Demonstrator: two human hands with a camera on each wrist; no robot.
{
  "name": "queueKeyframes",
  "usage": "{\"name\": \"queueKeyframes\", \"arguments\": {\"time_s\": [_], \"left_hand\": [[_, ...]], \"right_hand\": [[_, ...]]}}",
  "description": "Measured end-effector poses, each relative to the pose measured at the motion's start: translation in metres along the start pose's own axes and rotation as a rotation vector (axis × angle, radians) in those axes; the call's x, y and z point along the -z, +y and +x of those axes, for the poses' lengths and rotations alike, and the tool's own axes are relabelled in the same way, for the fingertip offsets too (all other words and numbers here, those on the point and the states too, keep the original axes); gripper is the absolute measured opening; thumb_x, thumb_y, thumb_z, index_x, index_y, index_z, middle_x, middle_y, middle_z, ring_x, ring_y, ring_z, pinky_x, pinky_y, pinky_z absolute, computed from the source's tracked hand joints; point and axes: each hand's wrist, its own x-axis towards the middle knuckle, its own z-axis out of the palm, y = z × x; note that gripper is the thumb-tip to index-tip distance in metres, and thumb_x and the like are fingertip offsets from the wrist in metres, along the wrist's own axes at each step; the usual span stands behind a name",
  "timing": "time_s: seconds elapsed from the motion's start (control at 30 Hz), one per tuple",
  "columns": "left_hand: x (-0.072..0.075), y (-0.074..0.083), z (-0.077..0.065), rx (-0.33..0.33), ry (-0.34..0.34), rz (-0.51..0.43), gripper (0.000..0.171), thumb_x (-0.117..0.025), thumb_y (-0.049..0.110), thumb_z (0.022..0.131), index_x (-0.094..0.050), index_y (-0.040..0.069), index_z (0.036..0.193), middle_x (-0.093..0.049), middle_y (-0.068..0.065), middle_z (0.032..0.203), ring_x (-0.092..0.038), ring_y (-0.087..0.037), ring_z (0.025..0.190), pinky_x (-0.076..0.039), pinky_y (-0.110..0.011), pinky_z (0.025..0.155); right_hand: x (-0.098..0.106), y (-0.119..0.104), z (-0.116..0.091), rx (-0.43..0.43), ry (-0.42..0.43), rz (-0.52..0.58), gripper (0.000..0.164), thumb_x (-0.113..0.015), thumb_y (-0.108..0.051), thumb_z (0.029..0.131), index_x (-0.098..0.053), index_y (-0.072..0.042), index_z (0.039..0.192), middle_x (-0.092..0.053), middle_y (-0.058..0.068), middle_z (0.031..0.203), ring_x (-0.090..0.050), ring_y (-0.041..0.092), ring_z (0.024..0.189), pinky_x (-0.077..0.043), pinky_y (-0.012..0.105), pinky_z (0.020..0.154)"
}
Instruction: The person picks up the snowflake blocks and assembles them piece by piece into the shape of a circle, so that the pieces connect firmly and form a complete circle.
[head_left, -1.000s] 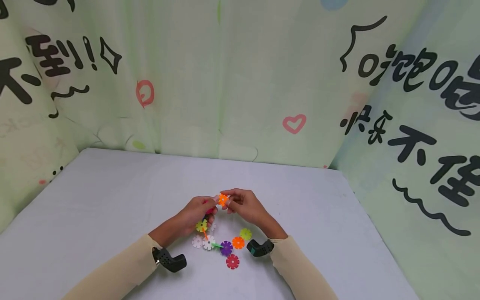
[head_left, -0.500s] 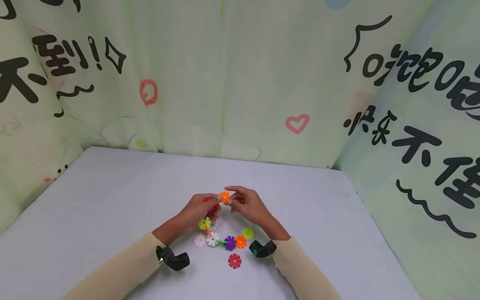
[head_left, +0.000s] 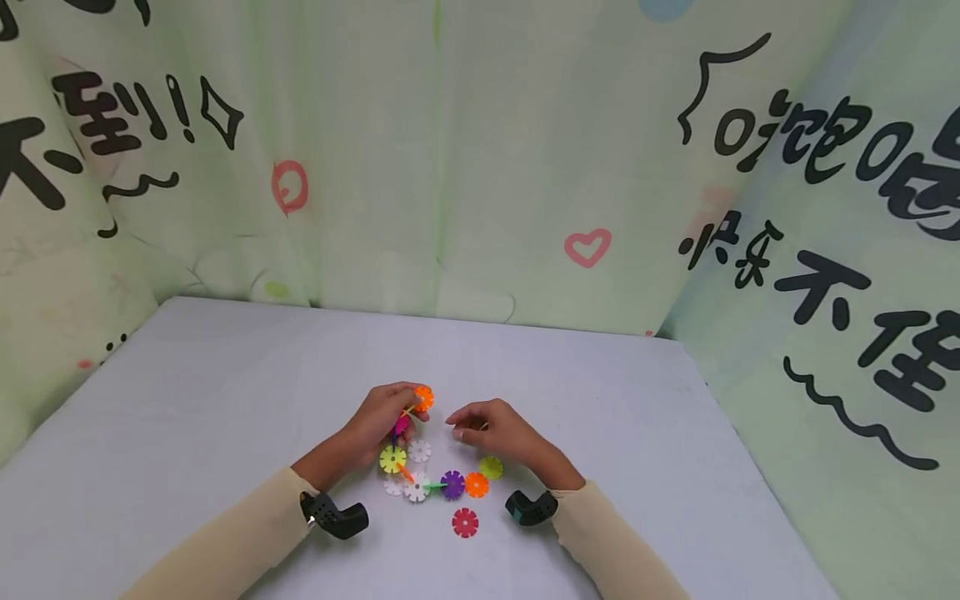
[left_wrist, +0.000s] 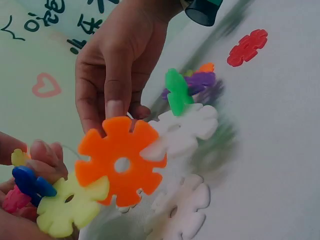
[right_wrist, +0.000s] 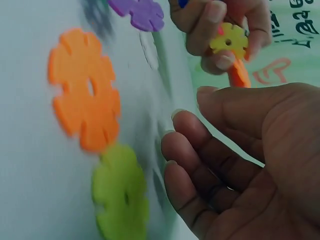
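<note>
A chain of flower-shaped plastic snowflake discs hangs from my left hand (head_left: 375,421), which pinches it near its upper end. There an orange disc (head_left: 424,398) sticks out past the fingertips, with a pink disc (head_left: 402,425) below. Lower links are a yellow-green disc (head_left: 392,459), an orange disc (left_wrist: 122,167) seen edge-on from the head, a white disc (head_left: 417,487), a green one and a purple disc (head_left: 452,485). My right hand (head_left: 498,429) hovers to the right, fingers loosely bent and holding nothing, as the right wrist view confirms.
A red disc (head_left: 465,522) lies loose in front on the white table (head_left: 600,400). Orange (head_left: 476,484) and yellow-green (head_left: 491,467) discs lie at the chain's right end. Two pale discs, one a white disc (head_left: 419,451), rest near the left hand. A printed curtain surrounds the table.
My right hand has let go of the upper orange disc and drawn back right and toward me. The left hand has shifted left, carrying that disc and the chain's upper part.
</note>
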Motion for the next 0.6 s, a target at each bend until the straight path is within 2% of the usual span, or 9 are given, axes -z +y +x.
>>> {"name": "queueKeyframes", "arguments": {"time_s": [0.13, 0.27, 0.4, 0.6], "left_hand": [[0.001, 0.001, -0.002, -0.021, -0.007, 0.008, 0.032, -0.050, 0.020, 0.099, -0.058, 0.003, 0.124, -0.061, -0.011, 0.085, -0.041, -0.015, 0.047, -0.039, -0.022, 0.046], [0.003, 0.001, -0.004, -0.049, -0.001, 0.040, 0.042, -0.058, 0.036, 0.098, -0.059, 0.004, 0.124, -0.059, -0.008, 0.082, -0.041, -0.014, 0.046, -0.037, -0.022, 0.045], [0.007, 0.000, -0.006, -0.054, 0.004, 0.043, 0.044, -0.057, 0.039, 0.098, -0.060, 0.003, 0.123, -0.058, -0.007, 0.077, -0.040, -0.013, 0.045, -0.036, -0.021, 0.043], [0.009, -0.001, -0.008, -0.042, -0.028, 0.016, 0.045, -0.054, 0.041, 0.099, -0.060, 0.001, 0.119, -0.058, -0.007, 0.075, -0.040, -0.012, 0.043, -0.035, -0.020, 0.042]], "right_hand": [[-0.012, -0.005, 0.006, 0.029, -0.033, -0.007, 0.018, -0.067, -0.009, 0.092, -0.072, -0.005, 0.108, -0.068, -0.002, 0.097, -0.059, 0.013, 0.082, -0.050, 0.024, 0.075], [-0.023, -0.012, 0.011, 0.050, -0.048, -0.025, 0.018, -0.070, -0.009, 0.090, -0.072, -0.006, 0.107, -0.067, -0.003, 0.099, -0.058, 0.011, 0.081, -0.050, 0.024, 0.074], [-0.032, -0.018, 0.013, 0.039, -0.060, -0.051, 0.022, -0.074, -0.011, 0.087, -0.072, -0.008, 0.109, -0.063, -0.004, 0.100, -0.053, 0.011, 0.081, -0.047, 0.024, 0.072], [-0.036, -0.022, 0.012, -0.004, -0.066, -0.065, 0.024, -0.077, -0.009, 0.084, -0.071, -0.010, 0.106, -0.058, -0.005, 0.100, -0.052, 0.013, 0.085, -0.046, 0.025, 0.074]]}}
